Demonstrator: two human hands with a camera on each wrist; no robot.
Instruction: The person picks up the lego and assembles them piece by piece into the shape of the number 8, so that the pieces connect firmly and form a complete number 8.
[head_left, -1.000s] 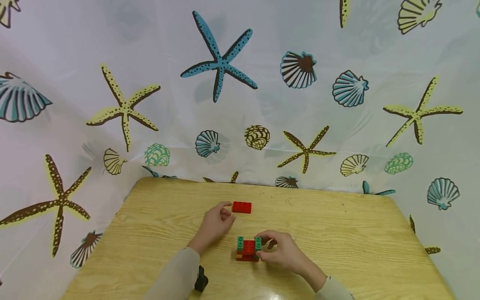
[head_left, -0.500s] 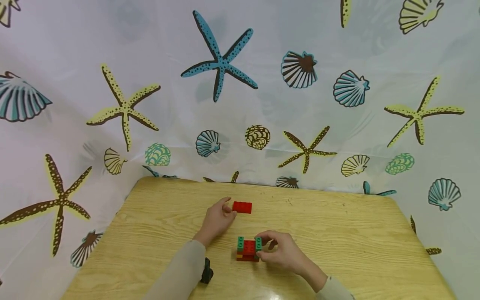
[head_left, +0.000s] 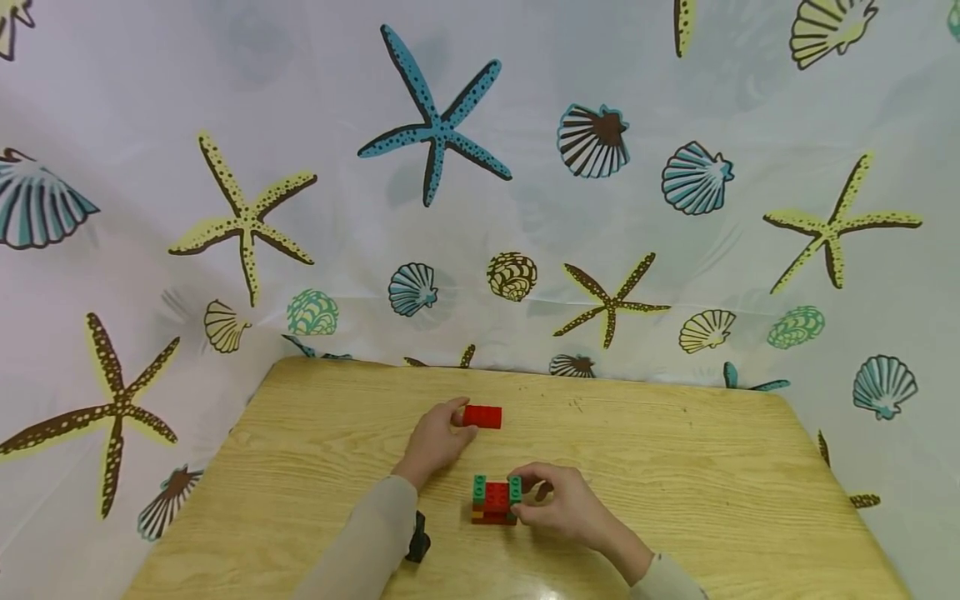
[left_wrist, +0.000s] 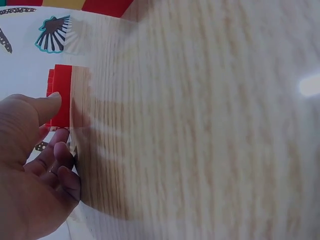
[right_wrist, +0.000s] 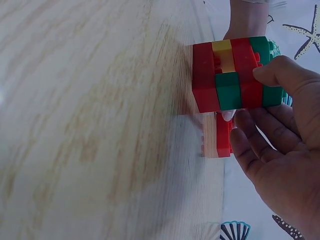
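A small structure of toy building bricks (head_left: 496, 497), red, green and yellow, stands upright on the table. My right hand (head_left: 562, 504) pinches its right side between thumb and forefinger; in the right wrist view the thumb (right_wrist: 280, 72) presses on its red and green layers while the other fingers curve below. Farther back lies a loose red brick (head_left: 483, 417), long and studded. Around its left end my left hand (head_left: 437, 442) has thumb and forefinger. In the left wrist view the thumb tip (left_wrist: 54, 97) lies against the near face of this red brick.
The wooden table (head_left: 675, 467) reaches back to a white curtain (head_left: 480, 208) printed with starfish and shells. A small black object (head_left: 418, 537) shows beside the left sleeve (head_left: 367, 533).
My left hand has moved a little right and closer, its thumb and forefinger now around the red brick's end. The right hand and the brick structure stay in place.
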